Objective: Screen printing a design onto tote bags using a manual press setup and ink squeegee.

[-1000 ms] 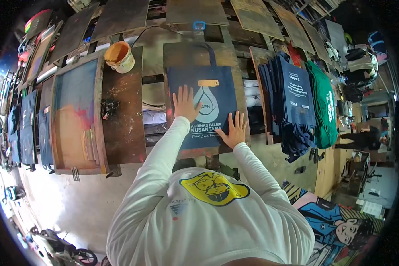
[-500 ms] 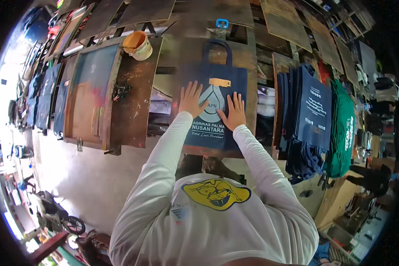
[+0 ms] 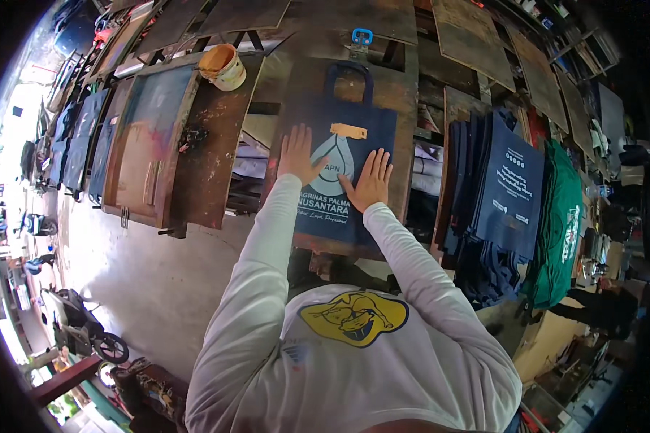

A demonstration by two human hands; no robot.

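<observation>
A navy tote bag (image 3: 372, 130) with a pale drop-shaped print lies flat on a dark wooden board (image 3: 404, 108), its looped handle pointing away from me. My left hand (image 3: 301, 155) rests flat on the bag's left side, fingers spread beside the print. On the right side, my right hand (image 3: 370, 178) presses flat with its thumb reaching toward the print. Both hands are open and hold nothing. Above the drop print sits a small orange-tan strip (image 3: 348, 130). A blue clamp-like piece (image 3: 362, 36) is at the board's far end.
On the left board stand a paint-stained bucket (image 3: 222, 67) and a framed printing screen (image 3: 148, 137). To the right hang stacked navy bags (image 3: 509, 187) and green bags (image 3: 556, 231). More boards line the far side. A motorcycle (image 3: 83, 325) is parked at lower left.
My view has shifted slightly. Both hands stay flat on the bag, the left one a little farther toward its left edge.
</observation>
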